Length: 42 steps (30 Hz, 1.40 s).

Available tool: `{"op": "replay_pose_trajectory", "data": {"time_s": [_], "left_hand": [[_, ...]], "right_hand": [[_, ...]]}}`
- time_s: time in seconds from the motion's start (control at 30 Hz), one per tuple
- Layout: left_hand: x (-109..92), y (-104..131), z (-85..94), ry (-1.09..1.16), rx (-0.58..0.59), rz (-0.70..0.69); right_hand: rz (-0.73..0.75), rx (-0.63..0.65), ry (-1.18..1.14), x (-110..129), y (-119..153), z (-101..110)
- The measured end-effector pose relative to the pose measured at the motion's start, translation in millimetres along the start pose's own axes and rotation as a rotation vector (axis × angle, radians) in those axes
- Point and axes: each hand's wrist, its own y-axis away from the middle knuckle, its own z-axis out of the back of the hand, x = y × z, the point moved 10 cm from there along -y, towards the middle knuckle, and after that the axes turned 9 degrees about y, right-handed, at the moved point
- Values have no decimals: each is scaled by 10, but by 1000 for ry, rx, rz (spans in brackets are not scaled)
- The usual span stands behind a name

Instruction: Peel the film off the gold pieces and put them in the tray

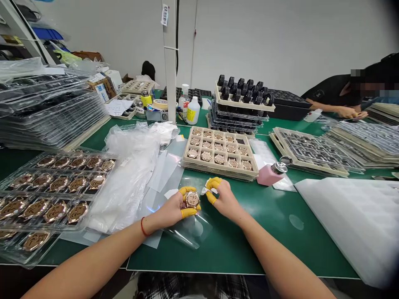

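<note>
While the left hand [175, 208] grips 1 watch case [192, 199], the right hand [225, 198] pinches cloth [204, 191].

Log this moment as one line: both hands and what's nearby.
Left hand: holding watch case | Right hand: pinching white wipe | Ahead: beige tray with more cases | Tray's right: pink bottle

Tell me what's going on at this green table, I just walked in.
A person wearing yellow finger covers holds a round, gold-coloured watch case in the left hand, marked back facing up. The right hand, just beside it, pinches a white wipe. Similar cases sit in a beige tray ahead and a clear plastic tray on the left. A pink bottle stands right of the beige tray. Farther right, a co-worker leans forward.
</note>
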Motion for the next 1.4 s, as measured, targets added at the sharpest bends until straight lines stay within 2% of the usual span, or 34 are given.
{"op": "replay_pose_trajectory", "data": {"time_s": [0.13, 0.2, 0.3, 0.4, 0.5, 0.6, 0.73, 0.83, 0.9, 0.97, 1.07, 1.17, 1.23, 1.3, 1.4], "left_hand": [[7, 9, -33, -140, -5, -17], [2, 17, -30, -219, -26, -33], [16, 27, 33, -166, -81, -36], [3, 27, 99, -151, -119, -57], [-6, 14, 58, -225, -79, -73], [13, 11, 27, -185, -77, -74], [-83, 56, 191, -109, -245, -192], [-203, 121, 327, -150, -357, -317], [-262, 156, 369, -189, -392, -376], [-291, 179, 390, -213, -415, -403], [-310, 179, 385, -180, -416, -407], [-340, 160, 379, -87, -406, -410], [-355, 148, 386, -55, -412, -392], [-371, 147, 394, -68, -422, -365], [-389, 147, 370, -90, -398, -338]], "right_hand": [[280, -79, -129, 476, 80, 43], [335, -102, -105, 557, 103, 17], [294, -155, -105, 489, 90, 43], [301, -149, -132, 513, 107, 46], [297, -145, -117, 549, 111, 18], [155, -185, -152, 324, 40, 44], [-54, -276, -201, -54, 17, 188], [-58, -290, -151, 0, 85, 239], [-25, -210, -133, 140, 127, 153], [-38, -64, -143, 230, 160, -20], [-101, 122, -187, 251, 203, -237], [-149, 197, -247, 206, 209, -317], [-217, 268, -394, 153, 217, -398], [-303, 363, -640, 137, 238, -502], [-356, 493, -954, 229, 255, -571]]}}
